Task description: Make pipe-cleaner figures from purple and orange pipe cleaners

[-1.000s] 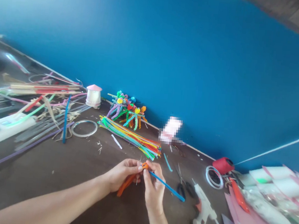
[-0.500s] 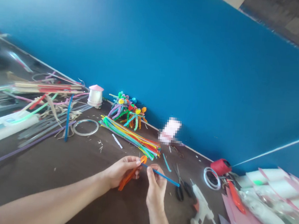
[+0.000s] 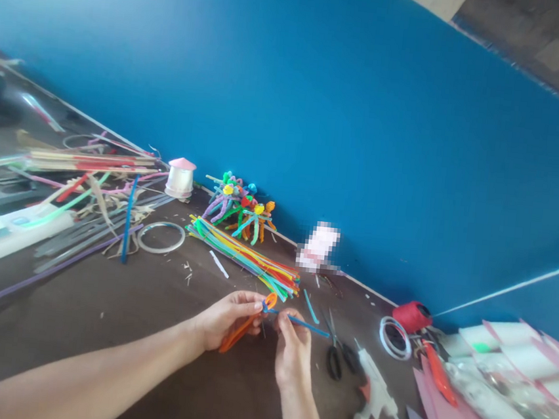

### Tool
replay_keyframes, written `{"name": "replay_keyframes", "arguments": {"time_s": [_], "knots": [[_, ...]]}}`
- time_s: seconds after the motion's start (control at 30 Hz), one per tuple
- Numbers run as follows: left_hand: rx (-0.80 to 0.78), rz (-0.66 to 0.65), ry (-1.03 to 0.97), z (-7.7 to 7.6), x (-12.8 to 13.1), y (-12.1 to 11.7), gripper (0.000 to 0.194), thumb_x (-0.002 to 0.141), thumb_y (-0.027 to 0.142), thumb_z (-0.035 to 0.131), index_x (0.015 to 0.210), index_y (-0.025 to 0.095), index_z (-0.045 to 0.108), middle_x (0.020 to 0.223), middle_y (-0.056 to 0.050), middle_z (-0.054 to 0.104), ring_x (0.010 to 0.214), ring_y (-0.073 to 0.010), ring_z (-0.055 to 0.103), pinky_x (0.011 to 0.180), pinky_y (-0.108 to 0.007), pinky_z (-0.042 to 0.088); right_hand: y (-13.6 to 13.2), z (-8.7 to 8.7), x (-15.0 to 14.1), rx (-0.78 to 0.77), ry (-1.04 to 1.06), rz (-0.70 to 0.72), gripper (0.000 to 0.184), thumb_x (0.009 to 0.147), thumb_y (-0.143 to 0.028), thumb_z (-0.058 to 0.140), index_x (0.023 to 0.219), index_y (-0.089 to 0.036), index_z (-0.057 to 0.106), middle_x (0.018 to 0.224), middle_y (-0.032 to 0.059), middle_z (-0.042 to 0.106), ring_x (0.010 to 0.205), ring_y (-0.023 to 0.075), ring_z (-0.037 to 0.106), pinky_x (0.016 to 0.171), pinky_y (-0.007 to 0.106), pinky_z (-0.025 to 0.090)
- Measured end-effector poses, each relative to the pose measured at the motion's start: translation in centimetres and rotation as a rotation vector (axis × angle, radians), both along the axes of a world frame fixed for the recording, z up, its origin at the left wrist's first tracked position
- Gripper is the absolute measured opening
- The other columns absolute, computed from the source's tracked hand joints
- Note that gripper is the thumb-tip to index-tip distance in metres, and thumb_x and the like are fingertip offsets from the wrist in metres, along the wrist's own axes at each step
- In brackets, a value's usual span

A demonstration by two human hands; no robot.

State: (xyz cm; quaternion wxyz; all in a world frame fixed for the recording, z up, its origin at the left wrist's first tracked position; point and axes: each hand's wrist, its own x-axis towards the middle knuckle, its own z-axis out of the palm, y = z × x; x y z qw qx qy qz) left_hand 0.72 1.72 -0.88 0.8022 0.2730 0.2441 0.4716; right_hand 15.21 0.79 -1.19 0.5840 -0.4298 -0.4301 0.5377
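Note:
My left hand [image 3: 239,317] is closed on a bundle of orange pipe cleaners [image 3: 237,338], whose looped top pokes out above the fingertips. Around the base of that loop runs a blue pipe cleaner [image 3: 312,327]. Its free length stretches to the right, pinched between thumb and fingers of my right hand [image 3: 292,346]. A thin pale stick seems to cross the orange bundle, though the fingers hide much of it. Just beyond both hands lies a bundle of multicoloured pipe cleaners [image 3: 245,259]. Black-handled scissors [image 3: 337,357] rest right of my right hand.
A white glue gun [image 3: 379,394] lies at the right, near pink sheets [image 3: 457,417] and a red thread spool [image 3: 411,316]. Small pipe-cleaner figures [image 3: 244,209] stand against the blue wall [image 3: 319,108]. A clear ring [image 3: 161,237] and piled strips and sticks [image 3: 90,165] lie left.
The blue pipe cleaner now wraps the orange loop's base, and its free end reaches less far right. My right hand has shifted only slightly; the left stays nearly in place.

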Motion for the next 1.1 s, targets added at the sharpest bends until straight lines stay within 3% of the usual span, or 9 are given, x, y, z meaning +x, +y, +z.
{"name": "replay_keyframes", "arguments": {"time_s": [0.2,0.37,0.53,0.7,0.87,1.0,1.1], "knots": [[0.016,0.057,0.077,0.2,0.2,0.0,0.019,0.063,0.026,0.069,0.072,0.012,0.06,0.053,0.002,0.052,0.042,-0.0043,0.043,0.042,-0.016,0.033,0.4,0.3,0.3,-0.144,0.258,0.029,0.015,0.061,-0.029,0.071,0.067,-0.019,0.06,0.05,-0.0051,0.047,0.049,0.0091,0.042,0.052,0.023,0.036],[0.03,0.072,0.084,0.2,0.3,0.0,0.022,0.059,0.027,0.071,0.072,0.012,0.06,0.053,0.003,0.051,0.042,-0.0041,0.041,0.041,-0.017,0.033,0.6,0.3,0.6,-0.192,0.288,-0.013,0.019,0.058,-0.026,0.074,0.069,-0.018,0.06,0.051,-0.0054,0.051,0.047,0.0074,0.044,0.047,0.02,0.036],[0.173,0.016,0.212,0.2,0.4,-0.2,0.025,0.058,0.031,0.071,0.07,0.011,0.061,0.054,0.002,0.053,0.043,-0.0052,0.041,0.04,-0.018,0.032,0.7,0.6,1.4,-0.273,0.182,0.086,0.024,0.061,-0.027,0.072,0.077,-0.016,0.058,0.049,-0.0067,0.049,0.04,0.0048,0.04,0.039,0.017,0.031],[0.342,-0.056,0.5,0.5,0.5,-0.8,0.028,0.065,0.036,0.064,0.079,0.012,0.064,0.055,0.002,0.055,0.044,-0.006,0.04,0.043,-0.018,0.031,0.8,1.4,2.0,-0.293,0.06,0.114,0.032,0.06,-0.031,0.071,0.084,-0.015,0.057,0.049,-0.0074,0.049,0.036,0.0045,0.04,0.035,0.016,0.029],[0.569,-0.033,0.783,0.6,0.7,-1.1,0.024,0.068,0.032,0.06,0.082,0.013,0.068,0.071,-0.003,0.064,0.06,-0.0119,0.051,0.056,-0.02,0.037,0.5,2.6,2.2,-0.174,-0.19,0.066,0.031,0.061,-0.028,0.069,0.087,-0.015,0.061,0.059,-0.0042,0.055,0.051,0.0077,0.05,0.048,0.018,0.039],[0.758,0.003,0.992,0.4,0.6,-1.1,0.021,0.068,0.028,0.059,0.082,0.016,0.069,0.067,-0.002,0.062,0.058,-0.0121,0.05,0.053,-0.02,0.033,0.4,2.8,2.2,-0.08,-0.389,0.085,0.023,0.065,-0.027,0.065,0.083,-0.014,0.063,0.065,-0.0004,0.06,0.058,0.0105,0.054,0.058,0.022,0.043],[0.795,0.01,1.061,0.3,0.5,-1.1,0.019,0.068,0.026,0.058,0.079,0.016,0.07,0.065,-0.002,0.061,0.057,-0.012,0.049,0.052,-0.019,0.032,0.2,2.7,2.1,0.038,-0.519,0.062,0.015,0.069,-0.028,0.06,0.077,-0.014,0.062,0.067,0.0013,0.061,0.061,0.0129,0.056,0.06,0.024,0.044]]}}
